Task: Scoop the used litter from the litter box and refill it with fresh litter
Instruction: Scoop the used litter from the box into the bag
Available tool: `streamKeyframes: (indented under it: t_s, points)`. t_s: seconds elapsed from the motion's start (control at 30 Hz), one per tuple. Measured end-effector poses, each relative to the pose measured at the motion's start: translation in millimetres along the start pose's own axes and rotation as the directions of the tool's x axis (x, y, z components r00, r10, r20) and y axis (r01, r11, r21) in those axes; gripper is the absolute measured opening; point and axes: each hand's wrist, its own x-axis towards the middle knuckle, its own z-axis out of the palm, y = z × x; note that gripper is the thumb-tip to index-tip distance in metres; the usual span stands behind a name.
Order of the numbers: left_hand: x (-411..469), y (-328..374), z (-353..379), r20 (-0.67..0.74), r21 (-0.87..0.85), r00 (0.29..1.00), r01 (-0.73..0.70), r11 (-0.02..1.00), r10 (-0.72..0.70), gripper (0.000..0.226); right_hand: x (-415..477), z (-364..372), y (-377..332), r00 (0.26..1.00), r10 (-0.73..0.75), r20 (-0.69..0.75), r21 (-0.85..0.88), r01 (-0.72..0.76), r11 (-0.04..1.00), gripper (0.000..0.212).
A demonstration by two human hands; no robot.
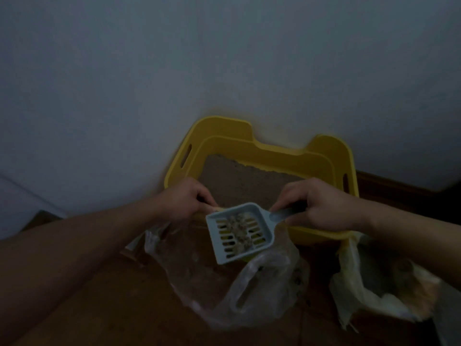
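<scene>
A yellow litter box (264, 151) stands against the wall with grey-brown litter (239, 181) inside. My right hand (321, 206) grips the handle of a pale blue slotted scoop (239, 233). Several clumps of used litter lie in the scoop's middle. The scoop hangs over the box's near rim and above a clear plastic bag (237, 290) lying on the floor. My left hand (187, 201) grips the near rim of the box at its left, fingers curled over the edge.
A second, yellowish-white bag (369, 290) with something inside sits open on the floor at the right. The floor is brown wood. The wall rises right behind the box. A dark baseboard (389, 191) runs at the right.
</scene>
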Motion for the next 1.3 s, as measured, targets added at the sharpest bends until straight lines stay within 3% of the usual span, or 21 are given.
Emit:
streamKeyframes:
  t_s: [0.23, 0.47, 0.97, 1.13, 1.3]
  points:
    - [1, -2, 2, -0.012, 0.014, 1.000, 0.012, 1.000, -0.012, 0.012, 5, 14, -11, 0.987, -0.046, 0.152, -0.116, 0.064, 0.991, 0.028]
    - [2, -3, 0, -0.017, 0.047, 1.000, -0.014, 0.999, 0.015, 0.013, 6, 21, -6, 0.990, 0.011, 0.139, -0.071, -0.001, 0.997, 0.019]
    - [4, -5, -1, 0.017, 0.031, 1.000, -0.003, 1.000, 0.003, 0.013, 11, 25, -3, 0.985, 0.054, 0.166, -0.012, -0.052, 0.999, 0.023]
    - [3, -6, -1, 0.023, 0.015, 1.000, -0.007, 1.000, 0.007, 0.012, 10, 17, -2, 0.996, 0.033, 0.086, 0.162, -0.047, 0.986, 0.024]
    - [3, -7, 0, 0.003, 0.037, 1.000, -0.031, 0.999, 0.031, 0.015, 7, -15, 11, 0.992, 0.068, -0.102, 0.303, -0.034, 0.952, 0.016]
